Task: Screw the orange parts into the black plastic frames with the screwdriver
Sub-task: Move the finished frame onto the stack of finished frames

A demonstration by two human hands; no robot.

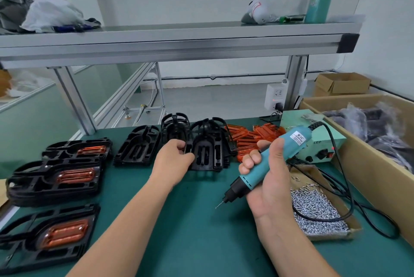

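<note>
The left hand [173, 160] grips the left edge of a black plastic frame [206, 153], its fingers curled round the rim. This frame has an arched, ribbed outline with long slots down its middle. It sits at the front of a cluster of similar black frames near the back of the green worktop [190, 220].

The right hand [268, 178] has its fingers clenched round the body of a teal electric screwdriver [266, 160]. The tool is tilted, with its black nose and thin bit pointing down and left above the worktop.

A heap of translucent orange rectangular parts [251, 140] lies just behind the screwdriver, beside the frames. At the left edge lie three piles of black frames with orange parts already seated [56, 178]. A shallow cardboard tray of small silver screws [313, 207] sits near the right wrist.
</note>
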